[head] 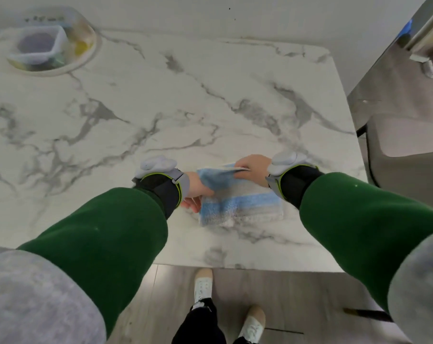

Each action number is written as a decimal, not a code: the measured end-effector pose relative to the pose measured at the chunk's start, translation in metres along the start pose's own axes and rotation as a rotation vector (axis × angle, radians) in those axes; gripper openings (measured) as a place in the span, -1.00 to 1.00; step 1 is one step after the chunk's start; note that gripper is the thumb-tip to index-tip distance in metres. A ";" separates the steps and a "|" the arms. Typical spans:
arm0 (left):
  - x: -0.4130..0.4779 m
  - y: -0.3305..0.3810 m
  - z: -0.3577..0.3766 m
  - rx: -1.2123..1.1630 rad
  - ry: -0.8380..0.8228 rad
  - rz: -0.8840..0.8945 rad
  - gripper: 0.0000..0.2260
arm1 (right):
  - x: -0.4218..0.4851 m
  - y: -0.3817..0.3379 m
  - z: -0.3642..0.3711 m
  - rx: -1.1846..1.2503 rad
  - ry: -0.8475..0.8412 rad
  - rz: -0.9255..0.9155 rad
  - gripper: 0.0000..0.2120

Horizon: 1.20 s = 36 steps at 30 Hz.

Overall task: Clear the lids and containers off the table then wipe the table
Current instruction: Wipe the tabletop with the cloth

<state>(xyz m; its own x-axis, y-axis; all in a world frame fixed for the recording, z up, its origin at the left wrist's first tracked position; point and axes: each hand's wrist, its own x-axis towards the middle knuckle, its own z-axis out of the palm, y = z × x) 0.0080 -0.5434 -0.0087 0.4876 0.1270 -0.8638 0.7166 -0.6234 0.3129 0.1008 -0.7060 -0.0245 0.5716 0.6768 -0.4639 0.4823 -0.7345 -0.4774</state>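
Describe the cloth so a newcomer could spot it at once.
Start at the marble table, near its front edge. The cloth lies between the left hand and right hand, both gripping it. It alone is fuzzy, striped blue and white.

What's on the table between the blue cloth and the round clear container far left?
Nothing. In the head view, only bare marble table lies between the cloth and the container.

This looks like a home kitchen or dining corner. A marble-patterned table [210, 95] stands against a plain white wall [260, 16] on grey plank flooring [284, 299], with plastic food containers [51, 43] stacked at its far left.
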 end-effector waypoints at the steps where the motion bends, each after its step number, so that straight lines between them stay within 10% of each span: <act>1: 0.001 -0.001 -0.001 -0.033 0.026 0.015 -0.77 | 0.003 -0.001 0.001 -0.031 0.068 -0.001 -0.79; 8: 0.009 -0.009 -0.004 -0.044 0.138 -0.043 -0.63 | 0.008 -0.001 0.026 -0.375 0.487 -0.158 -0.42; 13: 0.014 -0.001 0.002 -0.045 0.193 -0.023 -0.56 | -0.005 0.010 0.071 -0.365 0.187 -0.170 -0.43; 19: 0.015 0.028 0.021 -0.093 0.352 0.170 -0.29 | -0.021 0.050 0.078 -0.376 0.231 0.040 -0.36; 26: 0.015 0.082 0.068 0.255 0.527 0.611 -0.66 | -0.074 0.097 0.044 -0.551 0.421 0.366 -0.36; 31: 0.025 0.103 0.100 0.613 0.443 0.594 -0.68 | -0.103 0.108 0.063 -0.405 0.425 -0.017 -0.38; 36: 0.025 0.109 0.115 0.571 0.338 0.667 -0.59 | -0.123 0.117 0.080 -0.377 0.398 0.094 -0.35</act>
<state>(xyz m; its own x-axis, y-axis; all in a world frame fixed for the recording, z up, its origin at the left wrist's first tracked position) 0.0404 -0.6972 -0.0416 0.8922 -0.2313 -0.3878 -0.0721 -0.9208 0.3832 0.0337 -0.8707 -0.0829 0.7953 0.5901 -0.1392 0.5791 -0.8073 -0.1138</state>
